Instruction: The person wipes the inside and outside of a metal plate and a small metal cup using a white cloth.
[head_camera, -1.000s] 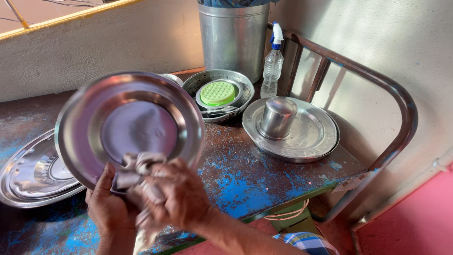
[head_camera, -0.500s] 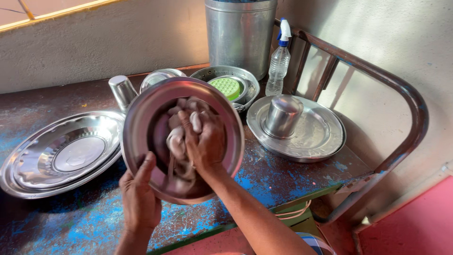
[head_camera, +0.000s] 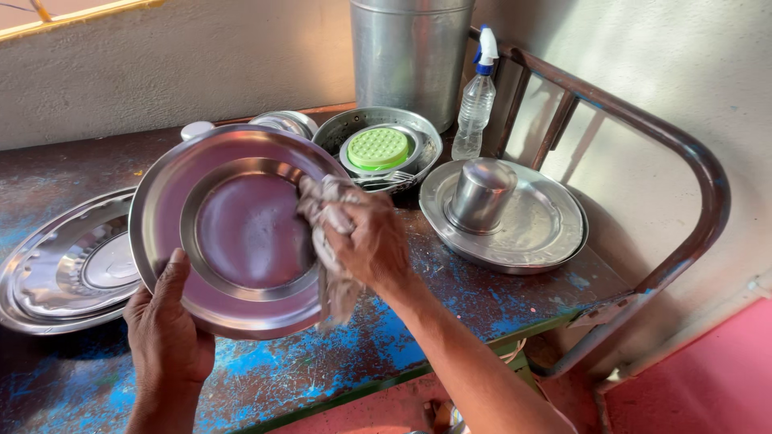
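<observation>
Cloth [head_camera: 331, 233] now at plate [head_camera: 241, 233] right rim, off its centre; right hand [head_camera: 366, 241] grips cloth, left hand [head_camera: 165, 337] holds plate's near edge.

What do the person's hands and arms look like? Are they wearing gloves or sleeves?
No gloves and no sleeves show. The left hand and the right hand are both bare, and so are the forearms all the way to the bottom edge of the picture. No ring, watch or bracelet can be seen on either one. The fingernails look short.
</observation>
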